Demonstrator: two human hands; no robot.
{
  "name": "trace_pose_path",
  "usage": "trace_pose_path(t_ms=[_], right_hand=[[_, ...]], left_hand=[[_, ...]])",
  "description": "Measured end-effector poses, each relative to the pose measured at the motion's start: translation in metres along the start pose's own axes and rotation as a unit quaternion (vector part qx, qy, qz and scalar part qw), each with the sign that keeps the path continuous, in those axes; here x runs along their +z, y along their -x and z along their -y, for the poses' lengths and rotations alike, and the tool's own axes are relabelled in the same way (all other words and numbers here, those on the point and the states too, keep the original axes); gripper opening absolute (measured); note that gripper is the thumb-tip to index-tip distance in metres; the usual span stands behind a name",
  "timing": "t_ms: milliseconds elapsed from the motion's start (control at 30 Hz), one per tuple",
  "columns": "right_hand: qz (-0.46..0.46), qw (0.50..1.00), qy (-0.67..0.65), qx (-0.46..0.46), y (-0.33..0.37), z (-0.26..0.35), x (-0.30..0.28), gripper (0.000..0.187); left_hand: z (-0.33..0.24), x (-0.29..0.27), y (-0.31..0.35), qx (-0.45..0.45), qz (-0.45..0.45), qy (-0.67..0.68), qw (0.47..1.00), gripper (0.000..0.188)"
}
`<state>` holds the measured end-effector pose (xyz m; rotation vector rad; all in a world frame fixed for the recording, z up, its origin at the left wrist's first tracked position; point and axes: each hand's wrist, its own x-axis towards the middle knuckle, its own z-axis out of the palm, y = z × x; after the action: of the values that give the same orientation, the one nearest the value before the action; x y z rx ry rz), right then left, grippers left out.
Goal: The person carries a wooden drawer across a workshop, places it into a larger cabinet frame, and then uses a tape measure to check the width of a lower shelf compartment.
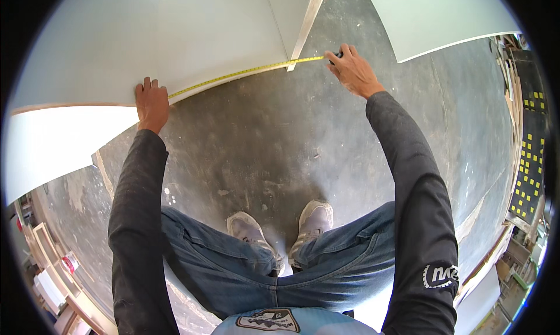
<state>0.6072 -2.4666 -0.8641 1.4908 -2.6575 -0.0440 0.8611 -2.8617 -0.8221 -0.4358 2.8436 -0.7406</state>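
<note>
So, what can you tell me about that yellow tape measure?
The tape measure has a thin yellow blade, perhaps metal, with dark markings, drawn out along the near edge of the pale panel. At left it reaches the left hand, which hides any tip. Past the panel's corner, the blade runs to a small dark case, partly covered by the right hand holding it.

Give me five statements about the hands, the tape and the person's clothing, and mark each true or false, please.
1. The right hand holds a black tape measure case. True.
2. The yellow tape blade is fully retracted. False: it stretches along the pale panel.
3. The left hand is on the jeans. False: it is at the panel's edge.
4. The sleeves are dark. True.
5. Both shoes stand on the panel. False: they stand on the grey floor.
</note>
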Motion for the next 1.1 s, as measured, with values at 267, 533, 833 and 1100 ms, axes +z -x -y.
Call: trace_pose_path(t_ms=[267,533,833,1100], right_hand=[[-0.034,0.999,-0.037,0.007,-0.002,0.021,0.005,0.028],[-0.044,0.998,-0.039,0.034,-0.005,0.015,-0.001,0.028],[-0.239,0.97,-0.051,-0.005,-0.012,0.023,-0.072,0.011],[-0.381,0.924,-0.026,0.007,-0.014,0.021,-0.225,0.017]], left_hand=[[0.002,0.002,0.002,0.028,-0.011,-0.025,0.999,0.014],[0.0,-0.01,-0.002,0.023,-0.001,-0.019,1.0,0.015],[0.039,-0.041,0.018,-0.047,-0.123,-0.03,0.991,0.014],[0.116,-0.163,0.063,-0.008,-0.36,0.077,0.93,0.017]])
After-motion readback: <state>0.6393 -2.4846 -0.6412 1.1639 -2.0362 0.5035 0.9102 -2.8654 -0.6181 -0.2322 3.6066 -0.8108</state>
